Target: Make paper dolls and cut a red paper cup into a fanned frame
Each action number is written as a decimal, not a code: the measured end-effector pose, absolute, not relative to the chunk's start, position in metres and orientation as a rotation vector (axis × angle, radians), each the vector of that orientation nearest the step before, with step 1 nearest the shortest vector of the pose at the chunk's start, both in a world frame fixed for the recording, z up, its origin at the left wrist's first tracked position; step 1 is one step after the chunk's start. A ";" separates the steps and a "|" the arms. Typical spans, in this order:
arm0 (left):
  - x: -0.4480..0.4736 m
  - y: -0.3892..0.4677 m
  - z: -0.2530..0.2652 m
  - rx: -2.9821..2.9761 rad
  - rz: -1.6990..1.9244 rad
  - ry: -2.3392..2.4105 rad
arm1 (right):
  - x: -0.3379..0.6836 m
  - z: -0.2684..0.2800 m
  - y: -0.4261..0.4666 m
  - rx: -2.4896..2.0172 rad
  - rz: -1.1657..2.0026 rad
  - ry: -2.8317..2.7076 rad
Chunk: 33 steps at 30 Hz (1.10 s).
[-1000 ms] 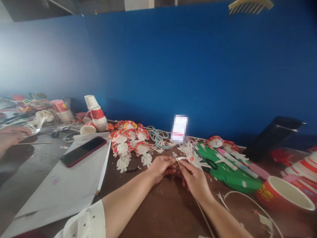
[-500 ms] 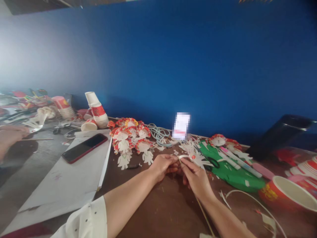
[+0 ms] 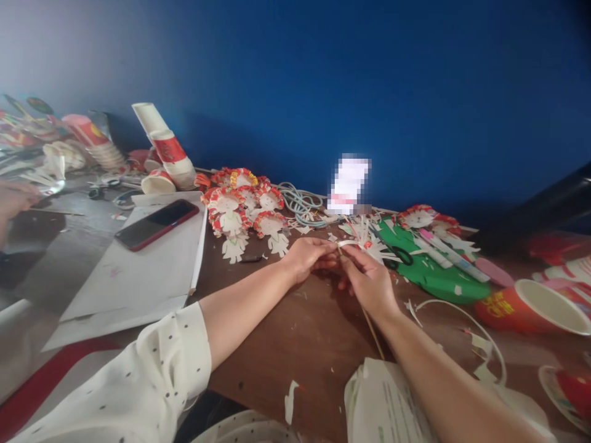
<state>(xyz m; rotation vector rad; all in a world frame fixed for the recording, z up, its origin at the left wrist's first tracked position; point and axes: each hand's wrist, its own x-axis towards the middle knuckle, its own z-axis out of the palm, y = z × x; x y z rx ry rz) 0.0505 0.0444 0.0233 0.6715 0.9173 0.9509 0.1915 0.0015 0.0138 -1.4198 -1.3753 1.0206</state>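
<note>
Above the brown table, my left hand and my right hand meet with fingers pinched together. A thin wooden stick passes between them, slanting down under my right forearm. At its upper end both hands pinch a narrow white paper strip, which curves across the stick; how far it wraps around is hidden by the fingers. Just beyond the hands lie white cut paper pieces. Paper figures with red frilled heads are piled to the left of my hands.
A phone lies on white board at left, near stacked paper cups. Behind are a coiled cord and a bright pixelated rectangle. Green material, markers and a red cup are right. Another person's hand shows far left.
The view has tipped downward, so the tabletop appears higher and more of its near edge shows. Both hands keep their pinch on the stick and strip, with little visible finger movement.
</note>
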 end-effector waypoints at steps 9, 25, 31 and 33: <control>0.050 0.044 0.021 0.750 0.961 0.969 | 0.191 0.006 0.004 -1.344 0.991 -1.389; 0.050 0.043 0.023 0.725 0.962 0.953 | 0.190 0.006 0.002 -1.374 0.829 -1.513; 0.051 0.042 0.022 0.690 0.981 0.965 | 0.188 0.004 0.001 -1.380 0.797 -1.545; 0.051 0.042 0.022 0.672 0.984 0.972 | 0.188 0.003 0.001 -1.388 0.793 -1.552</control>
